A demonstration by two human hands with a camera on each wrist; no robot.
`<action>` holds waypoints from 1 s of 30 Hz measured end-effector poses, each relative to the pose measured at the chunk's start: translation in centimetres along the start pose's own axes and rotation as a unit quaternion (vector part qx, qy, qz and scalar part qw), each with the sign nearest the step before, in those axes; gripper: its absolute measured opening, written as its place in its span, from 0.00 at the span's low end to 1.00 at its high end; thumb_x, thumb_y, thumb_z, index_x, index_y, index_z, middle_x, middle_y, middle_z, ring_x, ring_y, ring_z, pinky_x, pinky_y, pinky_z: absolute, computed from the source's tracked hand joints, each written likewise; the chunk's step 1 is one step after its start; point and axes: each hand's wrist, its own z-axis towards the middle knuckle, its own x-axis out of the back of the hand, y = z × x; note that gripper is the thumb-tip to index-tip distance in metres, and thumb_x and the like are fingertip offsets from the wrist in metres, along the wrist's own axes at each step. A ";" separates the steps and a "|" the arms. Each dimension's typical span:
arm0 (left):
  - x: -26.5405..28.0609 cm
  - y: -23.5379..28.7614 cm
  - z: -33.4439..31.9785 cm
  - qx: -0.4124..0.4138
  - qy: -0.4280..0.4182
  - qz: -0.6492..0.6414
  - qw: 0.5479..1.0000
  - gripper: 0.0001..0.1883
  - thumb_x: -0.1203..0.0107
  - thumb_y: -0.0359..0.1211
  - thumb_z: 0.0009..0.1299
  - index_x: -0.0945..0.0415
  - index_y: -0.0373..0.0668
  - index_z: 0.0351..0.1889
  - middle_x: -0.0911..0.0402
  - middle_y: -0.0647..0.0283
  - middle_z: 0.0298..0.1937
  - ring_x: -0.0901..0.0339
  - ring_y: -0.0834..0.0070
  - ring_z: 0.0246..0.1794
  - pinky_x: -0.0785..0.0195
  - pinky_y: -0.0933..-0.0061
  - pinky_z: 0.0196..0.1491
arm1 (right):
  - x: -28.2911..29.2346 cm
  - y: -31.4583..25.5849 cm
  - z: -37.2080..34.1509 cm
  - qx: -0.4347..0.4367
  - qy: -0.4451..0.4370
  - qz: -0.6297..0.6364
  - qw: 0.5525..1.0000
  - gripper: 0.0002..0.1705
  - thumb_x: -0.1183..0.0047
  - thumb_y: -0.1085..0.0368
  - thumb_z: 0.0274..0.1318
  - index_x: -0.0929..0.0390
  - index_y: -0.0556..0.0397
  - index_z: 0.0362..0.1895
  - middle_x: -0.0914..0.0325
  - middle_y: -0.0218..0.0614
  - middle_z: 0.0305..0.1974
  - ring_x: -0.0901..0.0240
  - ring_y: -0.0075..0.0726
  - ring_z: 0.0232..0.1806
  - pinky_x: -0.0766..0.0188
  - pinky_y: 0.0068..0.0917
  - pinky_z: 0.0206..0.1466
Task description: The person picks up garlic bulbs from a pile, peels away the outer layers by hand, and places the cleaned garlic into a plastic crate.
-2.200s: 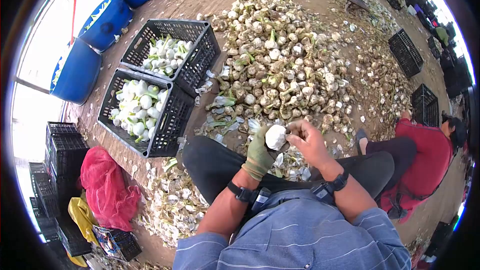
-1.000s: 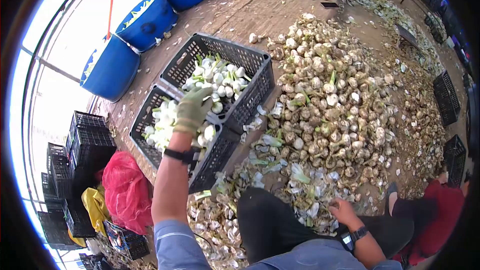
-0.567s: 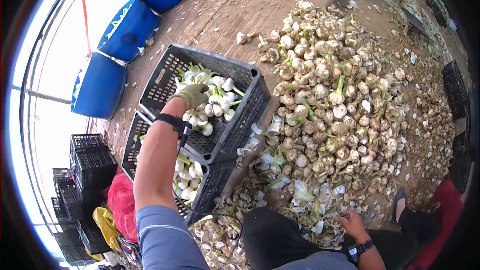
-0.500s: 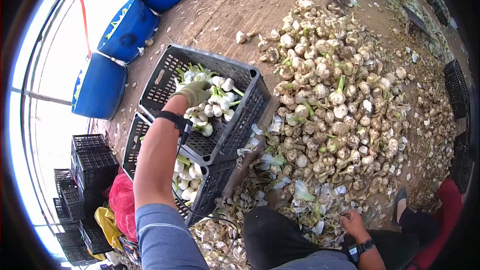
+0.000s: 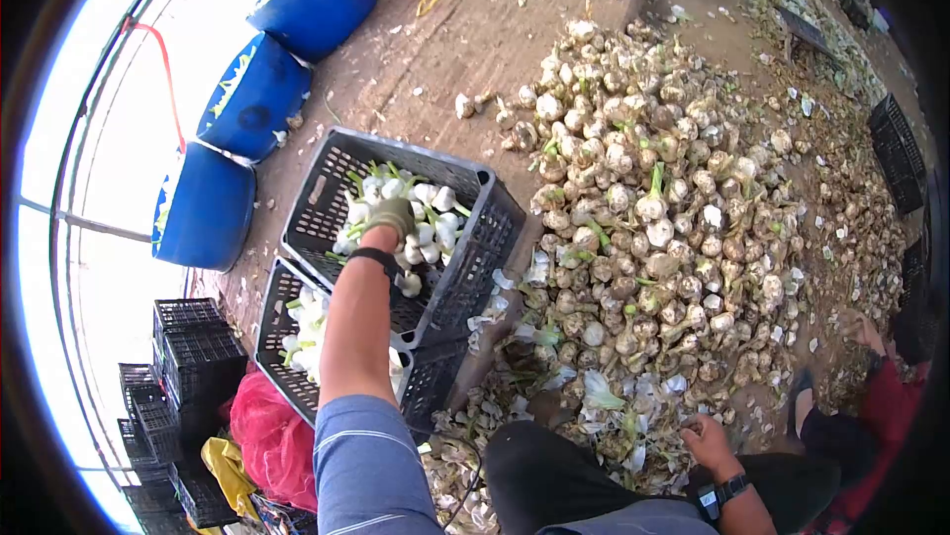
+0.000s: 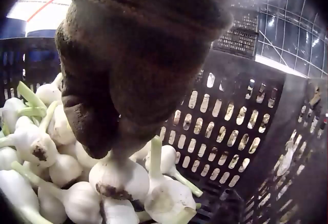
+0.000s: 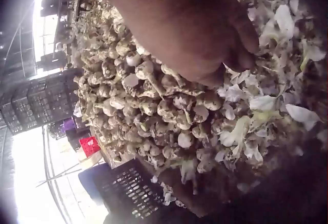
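The gloved left hand is down inside the upper black crate, over peeled white garlic bulbs with green stems. Seen from the left wrist, the glove pinches the stem of a white bulb with a brown root end, touching the bulbs around it. My bare right hand hangs loosely curled beside the right knee with nothing visible in it; in the right wrist view that hand is above loose peels.
A lower black crate of white bulbs adjoins the upper one. A large heap of unpeeled garlic lies to its right. Blue tubs stand at left, beyond a pink mesh bag. Another person's red sleeve shows at right.
Both hands were at a white bulb over the lap; the left has since moved left into the upper crate, while the right dropped beside the knee. The head view has shifted.
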 end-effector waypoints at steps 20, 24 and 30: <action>12.1 20.9 -45.9 -0.079 -0.228 -0.800 0.549 0.08 0.42 0.28 0.65 0.25 0.38 0.41 0.21 0.65 0.26 0.31 0.84 0.17 0.40 0.83 0.19 | -0.3 -23.8 -11.0 0.394 -0.021 0.172 0.903 0.40 0.37 0.61 0.54 0.39 0.61 0.68 0.26 0.45 0.56 0.26 0.33 0.55 0.29 0.30 0.58; 10.3 24.3 -51.9 -0.120 -0.180 -0.784 0.582 0.26 0.41 0.29 0.66 0.32 0.33 0.63 0.20 0.65 0.35 0.26 0.84 0.27 0.33 0.83 0.28 | 0.4 -20.4 -14.6 0.353 -0.086 0.274 0.891 0.37 0.40 0.62 0.57 0.38 0.64 0.67 0.26 0.43 0.56 0.29 0.30 0.57 0.32 0.30 0.61; 5.8 28.7 -56.5 -0.195 -0.059 -0.825 0.527 0.16 0.43 0.32 0.71 0.22 0.35 0.55 0.21 0.70 0.39 0.27 0.85 0.35 0.32 0.83 0.37 | 2.4 -17.5 -18.3 0.345 -0.039 0.157 0.925 0.32 0.44 0.54 0.57 0.29 0.65 0.58 0.18 0.46 0.40 0.21 0.35 0.44 0.28 0.34 0.50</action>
